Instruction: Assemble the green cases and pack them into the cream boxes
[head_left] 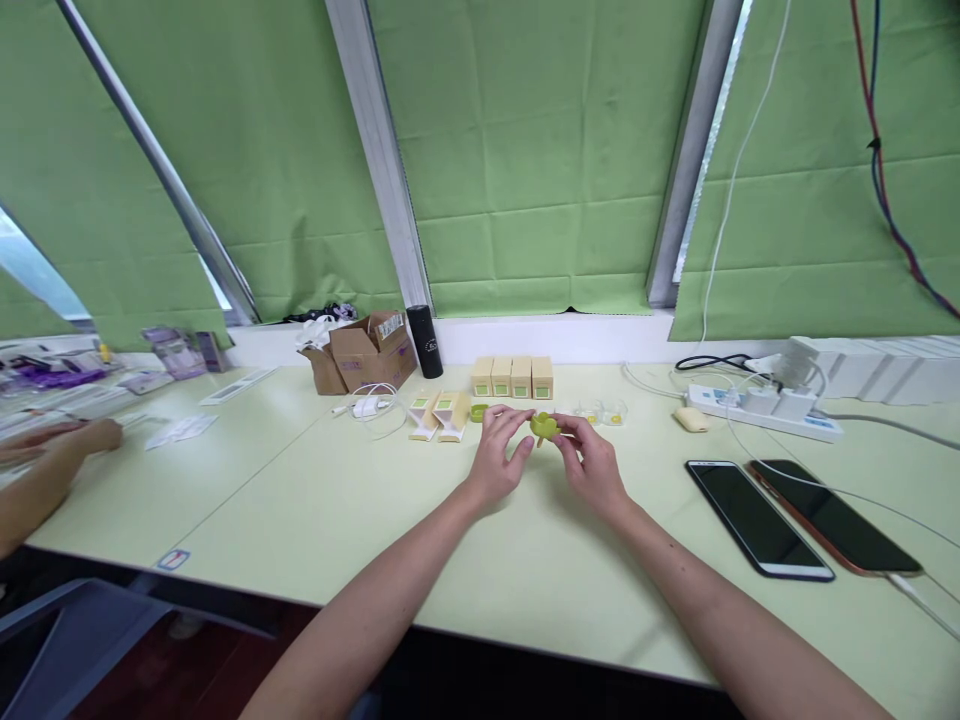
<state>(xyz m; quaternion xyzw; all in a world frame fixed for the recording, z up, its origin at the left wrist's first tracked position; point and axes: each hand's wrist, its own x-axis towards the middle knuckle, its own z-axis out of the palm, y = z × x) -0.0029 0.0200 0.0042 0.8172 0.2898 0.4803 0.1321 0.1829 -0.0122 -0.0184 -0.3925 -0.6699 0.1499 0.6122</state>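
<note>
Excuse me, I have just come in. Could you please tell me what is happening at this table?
A person has both bare hands over the table. The right hand holds a small green flower-shaped piece in its fingers; the left hand is at its other side, though whether it grips is hard to tell. Beyond the hands, four small boxes stand in a row. Two phones lie to the right.

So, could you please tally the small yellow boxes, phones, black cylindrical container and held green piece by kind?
Small yellow boxes in the back row: 4
Small yellow boxes with white flaps: 2
Phones: 2
Black cylindrical container: 1
Held green flower-shaped piece: 1
Total: 10
</note>
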